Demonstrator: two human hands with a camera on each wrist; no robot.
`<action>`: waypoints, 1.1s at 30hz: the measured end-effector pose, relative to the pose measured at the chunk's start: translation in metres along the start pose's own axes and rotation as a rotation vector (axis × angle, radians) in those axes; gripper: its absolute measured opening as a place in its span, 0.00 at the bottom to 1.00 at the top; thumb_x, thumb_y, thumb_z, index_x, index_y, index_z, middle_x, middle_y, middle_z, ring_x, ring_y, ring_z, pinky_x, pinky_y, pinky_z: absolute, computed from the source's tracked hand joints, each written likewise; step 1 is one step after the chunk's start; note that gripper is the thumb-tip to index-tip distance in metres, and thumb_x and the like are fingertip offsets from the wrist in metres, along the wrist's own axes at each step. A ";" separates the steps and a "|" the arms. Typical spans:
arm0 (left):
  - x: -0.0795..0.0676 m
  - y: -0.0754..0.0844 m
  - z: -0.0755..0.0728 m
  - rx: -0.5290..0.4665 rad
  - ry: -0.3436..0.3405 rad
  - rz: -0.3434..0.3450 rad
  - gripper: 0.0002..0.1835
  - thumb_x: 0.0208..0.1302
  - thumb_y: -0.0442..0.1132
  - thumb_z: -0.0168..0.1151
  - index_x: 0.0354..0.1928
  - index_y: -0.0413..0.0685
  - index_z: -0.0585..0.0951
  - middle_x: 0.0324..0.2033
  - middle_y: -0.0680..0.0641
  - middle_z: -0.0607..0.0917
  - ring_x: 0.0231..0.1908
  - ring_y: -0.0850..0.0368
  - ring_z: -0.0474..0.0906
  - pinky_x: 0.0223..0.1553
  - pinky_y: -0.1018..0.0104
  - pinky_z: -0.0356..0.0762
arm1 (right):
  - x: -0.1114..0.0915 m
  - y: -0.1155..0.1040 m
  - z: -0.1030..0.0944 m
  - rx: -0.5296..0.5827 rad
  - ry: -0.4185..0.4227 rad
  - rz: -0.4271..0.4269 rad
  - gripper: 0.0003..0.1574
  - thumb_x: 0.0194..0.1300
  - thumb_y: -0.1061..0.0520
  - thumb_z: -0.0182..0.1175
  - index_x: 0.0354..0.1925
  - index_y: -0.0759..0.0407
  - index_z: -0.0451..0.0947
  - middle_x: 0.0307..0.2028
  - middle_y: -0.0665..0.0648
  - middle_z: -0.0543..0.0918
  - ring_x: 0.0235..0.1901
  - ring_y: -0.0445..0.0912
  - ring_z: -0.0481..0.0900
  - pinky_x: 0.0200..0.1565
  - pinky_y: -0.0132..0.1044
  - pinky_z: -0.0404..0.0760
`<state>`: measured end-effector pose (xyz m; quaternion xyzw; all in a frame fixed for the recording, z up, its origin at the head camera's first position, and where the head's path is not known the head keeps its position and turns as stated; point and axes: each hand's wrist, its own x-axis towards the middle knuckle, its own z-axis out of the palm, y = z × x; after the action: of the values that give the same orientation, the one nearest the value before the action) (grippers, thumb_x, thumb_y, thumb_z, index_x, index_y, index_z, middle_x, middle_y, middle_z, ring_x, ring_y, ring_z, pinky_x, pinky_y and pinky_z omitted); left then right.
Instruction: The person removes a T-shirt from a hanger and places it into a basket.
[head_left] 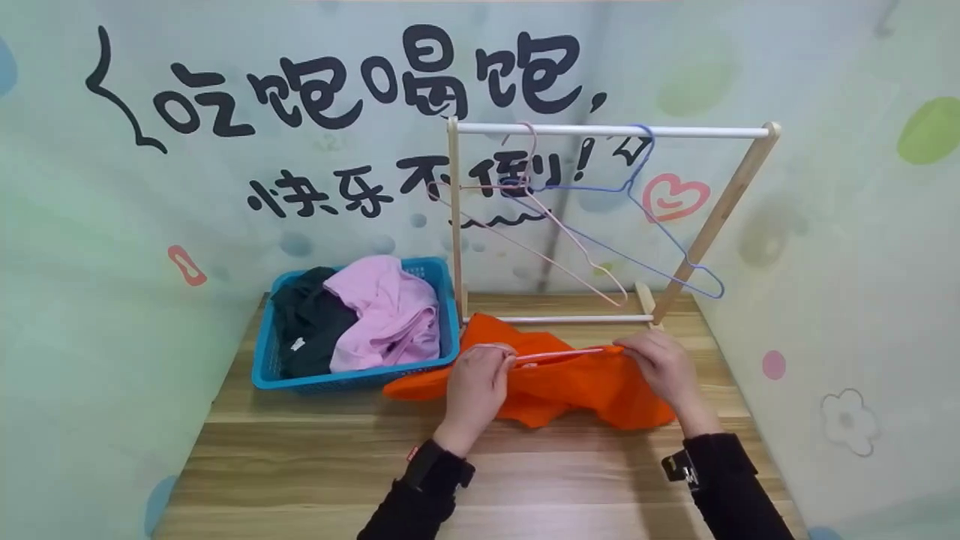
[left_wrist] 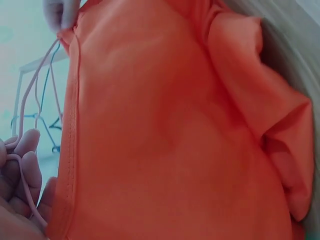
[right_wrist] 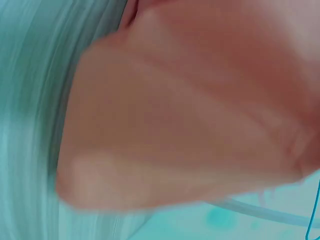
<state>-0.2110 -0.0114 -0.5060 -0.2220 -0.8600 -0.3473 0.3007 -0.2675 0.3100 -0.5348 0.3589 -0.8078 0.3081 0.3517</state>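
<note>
An orange T-shirt [head_left: 555, 382] is spread between both hands, low over the wooden table. My left hand [head_left: 478, 379] grips a pink clothes hanger [head_left: 559, 353] near its hook, at the shirt's open edge. In the left wrist view the fingers [left_wrist: 31, 172] curl round the thin pink hanger [left_wrist: 25, 105], next to the stitched hem of the T-shirt [left_wrist: 150, 125]. My right hand [head_left: 664, 367] pinches the shirt's edge at the far end of the hanger. Blurred shirt cloth [right_wrist: 175, 125] fills most of the right wrist view, where the right hand is hidden.
Behind the shirt stands a wooden rack with a white top rail [head_left: 697, 133]. A pink hanger [head_left: 574, 240] and a blue hanger [head_left: 675, 240] hang from it. At the left, a blue basket [head_left: 262, 367] holds dark clothing [head_left: 311, 322] and pink clothing [head_left: 386, 315].
</note>
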 end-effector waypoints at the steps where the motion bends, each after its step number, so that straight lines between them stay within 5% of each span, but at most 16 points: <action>1: 0.000 -0.002 -0.001 0.003 0.007 0.000 0.03 0.68 0.37 0.63 0.39 0.45 0.83 0.36 0.49 0.87 0.42 0.53 0.82 0.51 0.58 0.77 | -0.001 0.000 0.000 -0.001 0.007 0.007 0.21 0.46 0.77 0.70 0.39 0.62 0.86 0.34 0.56 0.87 0.35 0.53 0.82 0.51 0.27 0.72; 6: -0.003 -0.009 -0.003 0.006 0.038 0.029 0.03 0.67 0.36 0.64 0.39 0.45 0.83 0.35 0.49 0.87 0.41 0.53 0.83 0.49 0.59 0.79 | -0.008 0.003 0.001 0.045 0.024 0.108 0.18 0.51 0.80 0.66 0.39 0.65 0.85 0.35 0.59 0.87 0.36 0.53 0.82 0.53 0.22 0.70; 11: -0.005 -0.017 -0.008 -0.006 0.100 0.029 0.02 0.66 0.34 0.65 0.38 0.44 0.83 0.33 0.48 0.86 0.39 0.51 0.82 0.46 0.59 0.79 | -0.016 0.006 0.001 0.089 0.109 0.353 0.10 0.61 0.77 0.60 0.39 0.70 0.84 0.35 0.64 0.86 0.37 0.46 0.81 0.48 0.20 0.71; 14: -0.005 -0.021 -0.012 -0.026 0.141 0.007 0.01 0.65 0.32 0.65 0.38 0.43 0.83 0.33 0.48 0.86 0.39 0.49 0.81 0.47 0.58 0.78 | -0.020 0.006 0.000 0.023 0.145 0.514 0.06 0.64 0.75 0.59 0.38 0.71 0.83 0.35 0.66 0.85 0.37 0.47 0.80 0.45 0.20 0.71; 20: -0.005 -0.026 -0.015 -0.051 0.126 -0.043 0.03 0.67 0.33 0.63 0.39 0.42 0.84 0.35 0.47 0.87 0.37 0.49 0.82 0.41 0.57 0.78 | -0.019 0.001 0.006 -0.067 0.076 0.692 0.07 0.69 0.68 0.58 0.42 0.71 0.82 0.38 0.68 0.84 0.37 0.59 0.80 0.46 0.48 0.79; 24: -0.007 -0.027 -0.014 -0.021 0.095 -0.067 0.04 0.68 0.35 0.63 0.39 0.43 0.84 0.34 0.48 0.87 0.37 0.49 0.82 0.40 0.57 0.79 | -0.014 -0.001 0.016 0.029 0.011 0.653 0.14 0.68 0.69 0.60 0.51 0.70 0.79 0.46 0.68 0.84 0.47 0.60 0.80 0.54 0.51 0.77; 29: -0.010 -0.031 -0.014 0.020 0.067 -0.059 0.04 0.68 0.35 0.63 0.38 0.43 0.84 0.32 0.49 0.86 0.38 0.48 0.82 0.42 0.56 0.79 | -0.005 -0.006 0.022 0.075 -0.004 0.421 0.32 0.57 0.73 0.68 0.60 0.70 0.72 0.53 0.67 0.81 0.52 0.59 0.78 0.53 0.46 0.78; 33: -0.012 -0.032 -0.014 0.010 0.061 -0.049 0.03 0.67 0.34 0.63 0.37 0.43 0.84 0.32 0.49 0.86 0.38 0.49 0.83 0.42 0.56 0.79 | 0.001 -0.012 0.025 0.030 -0.030 0.279 0.33 0.52 0.73 0.71 0.58 0.68 0.75 0.51 0.64 0.82 0.49 0.58 0.79 0.49 0.50 0.79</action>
<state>-0.2165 -0.0449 -0.5213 -0.1885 -0.8574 -0.3570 0.3193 -0.2672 0.2841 -0.5448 0.2530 -0.8502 0.3608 0.2880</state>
